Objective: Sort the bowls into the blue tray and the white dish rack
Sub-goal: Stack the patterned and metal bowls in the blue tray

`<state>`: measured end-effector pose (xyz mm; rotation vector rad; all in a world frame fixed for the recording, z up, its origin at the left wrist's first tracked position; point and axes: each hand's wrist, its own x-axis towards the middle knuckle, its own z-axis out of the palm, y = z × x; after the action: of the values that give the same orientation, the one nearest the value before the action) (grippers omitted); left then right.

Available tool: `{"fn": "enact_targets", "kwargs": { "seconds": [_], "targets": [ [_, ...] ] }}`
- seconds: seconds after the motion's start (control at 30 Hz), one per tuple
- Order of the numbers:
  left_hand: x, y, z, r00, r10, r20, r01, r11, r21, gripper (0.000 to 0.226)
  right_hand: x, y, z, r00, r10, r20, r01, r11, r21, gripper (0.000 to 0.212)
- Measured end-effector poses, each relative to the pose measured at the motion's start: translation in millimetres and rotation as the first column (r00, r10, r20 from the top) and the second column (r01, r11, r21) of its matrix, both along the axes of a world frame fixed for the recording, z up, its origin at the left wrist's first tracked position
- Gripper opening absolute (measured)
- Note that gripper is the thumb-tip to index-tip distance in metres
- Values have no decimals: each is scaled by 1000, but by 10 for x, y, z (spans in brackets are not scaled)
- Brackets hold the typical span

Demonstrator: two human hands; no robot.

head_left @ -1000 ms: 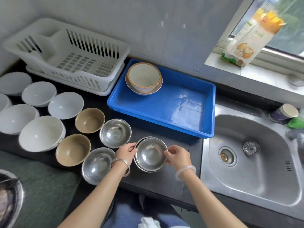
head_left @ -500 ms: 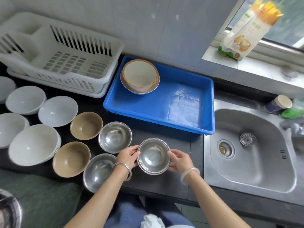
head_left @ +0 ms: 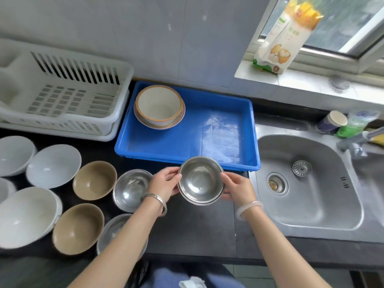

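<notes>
Both hands, left hand and right hand, grip the stacked steel bowls at the blue tray's near edge; next, I'd judge, carry them in and lower.

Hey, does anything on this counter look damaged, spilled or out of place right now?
Only the blue tray: its floor toward the sink shows whitish crisscross scratches or creases, worn rather than broken. No spill is visible. The steel bowls gripped by the left hand and right hand are nested, slightly offset.
</notes>
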<state>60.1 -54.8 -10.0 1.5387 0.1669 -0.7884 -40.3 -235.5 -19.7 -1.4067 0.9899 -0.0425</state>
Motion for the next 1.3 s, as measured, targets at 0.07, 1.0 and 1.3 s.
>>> {"fn": "enact_targets", "kwargs": {
  "seconds": [0.07,1.0,1.3],
  "targets": [
    [135,-170,113,999,16,33,-16,1000,-14,18,157,-161,106,1000,12,24,-12,1000,-1,17],
    [1384,-1516,-626,946,314,-86,-313,950,22,31,1781,-1331,-529,992,70,-109,-69,997,17,24],
    [1195,-1504,-646,899,350,-265,-386,917,-97,27,1604,-1165,-563,983,-159,92,130,956,265,9]
  ]
}}
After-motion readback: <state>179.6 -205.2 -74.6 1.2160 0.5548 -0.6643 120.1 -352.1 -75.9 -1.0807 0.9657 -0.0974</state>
